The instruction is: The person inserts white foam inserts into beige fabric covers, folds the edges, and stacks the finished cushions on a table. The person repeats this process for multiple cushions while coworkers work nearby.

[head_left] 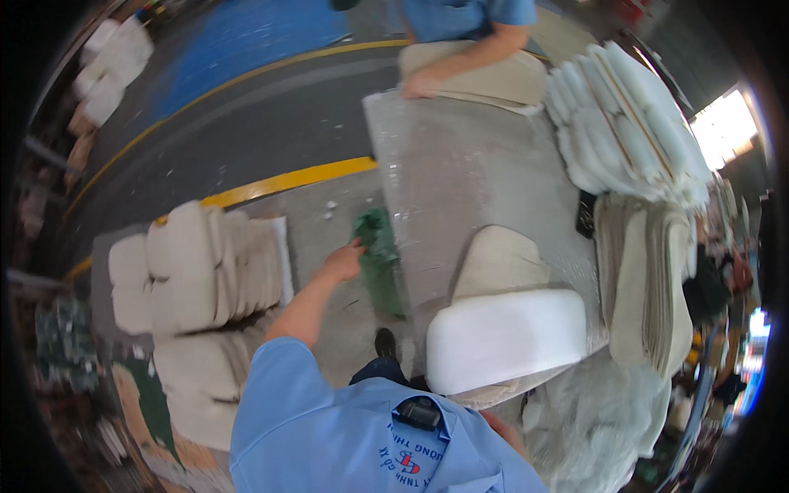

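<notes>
My left hand point(343, 261) reaches out over the floor to the left of the table. Its fingers look closed on the edge of a crumpled green plastic sheet point(378, 234), which hangs down beside the table edge; blur hides the exact grip. My right hand is hidden; only a bit of skin of that arm shows by my shirt. In front of me a white foam cushion point(505, 341) with rounded corners lies at the near end of the table point(436, 181). A beige fabric cover piece point(500, 259) sticks out beyond its far side.
Stacked beige cushions point(197, 271) stand at left. Along the right are beige padded pieces point(645, 279), white foam slabs point(625, 123) and clear plastic wrap point(596, 419). Across the table, a co-worker's hand point(422, 84) rests by stacked beige pieces point(477, 74). Yellow floor lines point(288, 178) run behind.
</notes>
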### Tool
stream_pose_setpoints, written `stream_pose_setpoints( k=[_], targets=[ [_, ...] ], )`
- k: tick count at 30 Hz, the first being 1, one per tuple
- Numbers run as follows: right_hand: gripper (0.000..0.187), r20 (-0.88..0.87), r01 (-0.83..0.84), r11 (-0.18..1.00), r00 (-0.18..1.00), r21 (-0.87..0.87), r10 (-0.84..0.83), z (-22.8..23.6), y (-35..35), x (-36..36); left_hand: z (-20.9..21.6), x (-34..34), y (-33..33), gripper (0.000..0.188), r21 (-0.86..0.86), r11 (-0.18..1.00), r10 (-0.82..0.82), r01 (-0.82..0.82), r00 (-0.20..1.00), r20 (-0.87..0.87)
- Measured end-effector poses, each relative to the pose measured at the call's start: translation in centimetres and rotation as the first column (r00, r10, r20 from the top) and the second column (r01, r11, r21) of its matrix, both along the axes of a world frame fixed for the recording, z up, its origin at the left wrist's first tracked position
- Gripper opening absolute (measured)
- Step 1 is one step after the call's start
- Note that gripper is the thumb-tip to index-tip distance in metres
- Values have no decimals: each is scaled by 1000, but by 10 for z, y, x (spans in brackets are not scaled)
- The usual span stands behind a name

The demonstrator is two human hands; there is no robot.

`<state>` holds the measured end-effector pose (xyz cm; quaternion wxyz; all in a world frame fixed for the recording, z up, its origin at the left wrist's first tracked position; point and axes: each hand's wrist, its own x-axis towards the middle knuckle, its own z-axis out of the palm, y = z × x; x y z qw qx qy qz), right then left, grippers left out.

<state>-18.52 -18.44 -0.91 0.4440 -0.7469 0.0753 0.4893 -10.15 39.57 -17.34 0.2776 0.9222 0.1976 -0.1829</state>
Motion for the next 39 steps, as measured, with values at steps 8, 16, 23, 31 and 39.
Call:
stream_pose_setpoints(
  k=[8,16,23,31,39],
  targets=[
    [64,445,-534,723,828,439,341,68,102,127,26,-203,-163,56,-241,796,575,-556,818,13],
    [96,655,-408,-521,570,750,496,244,201,-33,37,-471,-454,48,-198,326,889,-924,371,-267],
    [94,823,-95,-839,279,536,494,289,155,-197,14,-625,-675,76,-325,-310,644,-894,54,-763],
    [92,947,-66,-945,-4,320,321,293,114,-394,-14,-711,-721,44,-413,-510,770,-755,-186,-610],
    [90,958,5,-980,-211,197,192,258,84,-583,5,-858,-772,26,-386,-838,538,-385,-704,-464]
  ],
)
